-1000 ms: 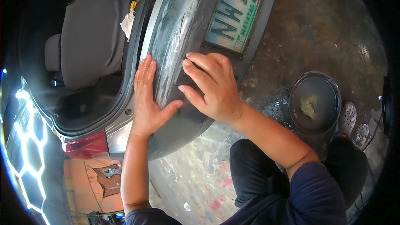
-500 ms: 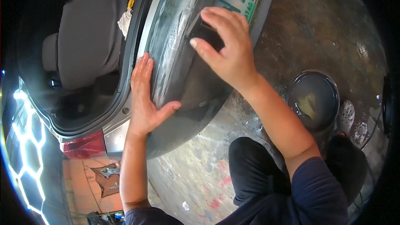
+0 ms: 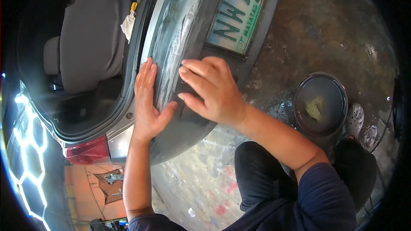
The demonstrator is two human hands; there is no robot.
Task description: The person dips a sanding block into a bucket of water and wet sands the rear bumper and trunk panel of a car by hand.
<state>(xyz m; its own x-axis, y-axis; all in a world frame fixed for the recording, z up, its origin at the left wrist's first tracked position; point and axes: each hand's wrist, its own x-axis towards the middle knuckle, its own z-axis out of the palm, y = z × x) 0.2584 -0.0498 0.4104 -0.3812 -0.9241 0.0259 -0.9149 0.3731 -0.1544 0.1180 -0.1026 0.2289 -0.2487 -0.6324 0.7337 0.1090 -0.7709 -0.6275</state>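
My left hand lies flat on the bumper's whitish, scuffed upper strip, fingers toward the car's opening and thumb stretched aside. Holding a thin dark flat piece against the dark grey bumper, my right hand is curled just right of the left thumb. Most of that piece is hidden under the palm, so what it is cannot be made out. Above the right hand, a license plate is fixed to the bumper. Both hands look wet.
A round basin of cloudy water stands on the floor at right, with a yellowish clump in it. Beside it is a foot in a perforated shoe. The open car interior with a grey seat and a red tail light are at left.
My right hand rose along the bumper over the plate's lower edge, then came back down beside my left hand. My left hand stays in place, its thumb now slightly closer in.
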